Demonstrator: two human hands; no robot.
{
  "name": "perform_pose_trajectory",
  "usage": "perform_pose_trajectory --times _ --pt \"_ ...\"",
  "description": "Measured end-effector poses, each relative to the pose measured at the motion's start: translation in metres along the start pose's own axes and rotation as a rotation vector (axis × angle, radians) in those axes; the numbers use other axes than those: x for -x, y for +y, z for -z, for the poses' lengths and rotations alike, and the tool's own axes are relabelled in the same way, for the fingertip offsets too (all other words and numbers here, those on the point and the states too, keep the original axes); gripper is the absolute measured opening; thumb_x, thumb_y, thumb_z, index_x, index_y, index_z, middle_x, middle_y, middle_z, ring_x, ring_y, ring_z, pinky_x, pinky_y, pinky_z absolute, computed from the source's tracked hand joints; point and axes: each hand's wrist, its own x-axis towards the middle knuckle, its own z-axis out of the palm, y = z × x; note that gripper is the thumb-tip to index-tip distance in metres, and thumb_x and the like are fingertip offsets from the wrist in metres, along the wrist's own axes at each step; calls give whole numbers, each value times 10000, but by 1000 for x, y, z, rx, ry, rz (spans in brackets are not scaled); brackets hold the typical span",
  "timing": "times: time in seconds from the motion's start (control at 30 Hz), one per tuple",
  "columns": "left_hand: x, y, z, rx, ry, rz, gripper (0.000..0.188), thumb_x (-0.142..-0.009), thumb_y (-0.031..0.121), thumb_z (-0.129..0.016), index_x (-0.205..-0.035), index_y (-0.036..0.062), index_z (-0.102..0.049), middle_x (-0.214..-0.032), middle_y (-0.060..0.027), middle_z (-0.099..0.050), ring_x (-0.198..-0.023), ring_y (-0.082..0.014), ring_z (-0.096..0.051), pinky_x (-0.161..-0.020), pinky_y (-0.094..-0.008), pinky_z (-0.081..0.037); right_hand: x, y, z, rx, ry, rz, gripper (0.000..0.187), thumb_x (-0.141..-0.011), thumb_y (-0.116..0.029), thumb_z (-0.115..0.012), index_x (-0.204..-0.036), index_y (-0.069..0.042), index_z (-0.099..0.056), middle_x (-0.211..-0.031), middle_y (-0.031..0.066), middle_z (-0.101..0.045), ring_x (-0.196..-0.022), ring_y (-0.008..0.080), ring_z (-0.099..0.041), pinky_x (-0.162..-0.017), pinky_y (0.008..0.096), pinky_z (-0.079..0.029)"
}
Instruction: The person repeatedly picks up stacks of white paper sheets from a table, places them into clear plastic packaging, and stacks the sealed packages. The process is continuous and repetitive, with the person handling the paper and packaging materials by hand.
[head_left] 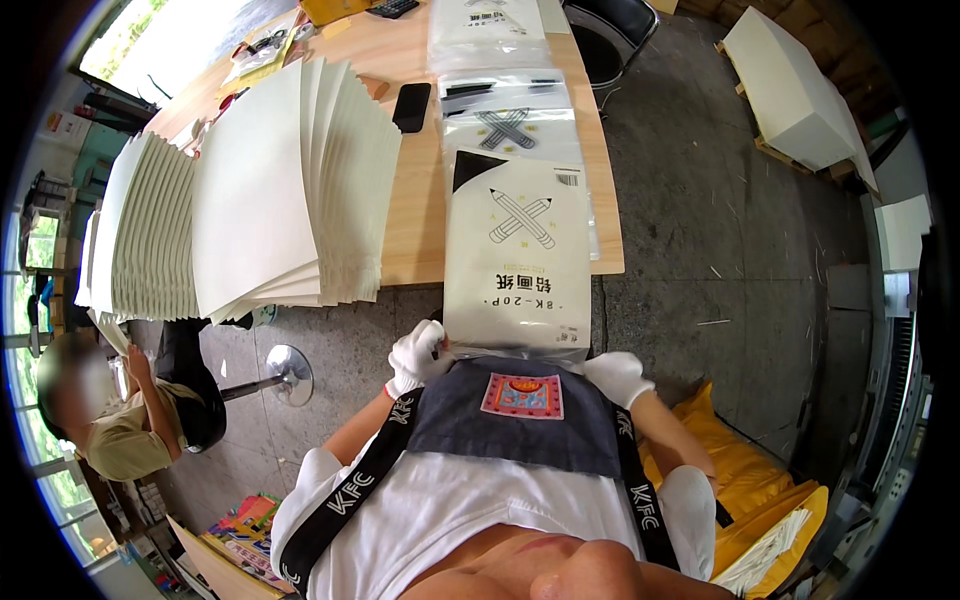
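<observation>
A pack of drawing paper in a clear plastic bag (516, 270) lies at the table's near right end, its near edge jutting past the table toward my apron. Crossed pencils and dark lettering are printed on its pale front, beside a black corner. My left hand (416, 356), in a white glove, is closed with its fingers curled at the bag's near left corner. On the opposite corner, my gloved right hand (618, 378) pinches the plastic edge; its fingertips are partly hidden. More bagged packs (508, 130) lie overlapped beneath and beyond this one.
Tall fanned stacks of white sheets (255, 190) cover the table's left side. A black phone (411, 107) rests beside them. At left, a seated person (135, 410) handles paper. A yellow sack (740, 470) stands by my right arm; a white block sits on a pallet (790, 90) farther off.
</observation>
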Motion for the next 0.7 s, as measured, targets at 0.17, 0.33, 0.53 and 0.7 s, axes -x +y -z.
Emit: perform_pose_trajectory --times 0.17,0.33,0.53,0.7 --pt "-16 -11 -8 172 153 88 266 -702 -76 -673 -728 62 -447 -682 -75 -483 -575 -221 -482 -543 -302 -428 -73 84 1 -880 152 -148 638 -930 -609 -494 -1263 -88 -649 -1158 123 -695 -1063 207 -654 -856 324 -506" --pt "-28 -17 -7 166 215 173 259 -758 -59 -677 -716 46 -444 -652 -89 -447 -572 -206 -434 -547 -305 -406 -144 25 -50 -1726 306 184 558 -961 -301 -629 -1415 -10 -482 -1348 104 -572 -1171 171 -559 -963 295 -455" --pt "-21 -41 8 -3 222 236 223 -729 6 -691 -722 61 -475 -640 -95 -498 -554 -185 -511 -526 -319 -414 -108 1 27 -1893 662 271 422 -968 -135 -605 -1357 4 -520 -1212 81 -640 -1042 141 -611 -906 278 -496" --pt "-48 -20 -44 947 -317 553 280 -887 268 -708 -1035 51 -612 -899 -49 -627 -826 -149 -630 -774 -288 -514 -122 13 77 -1639 1029 421 444 -984 -91 -545 -1401 32 -455 -1269 95 -603 -1120 160 -576 -978 289 -454"
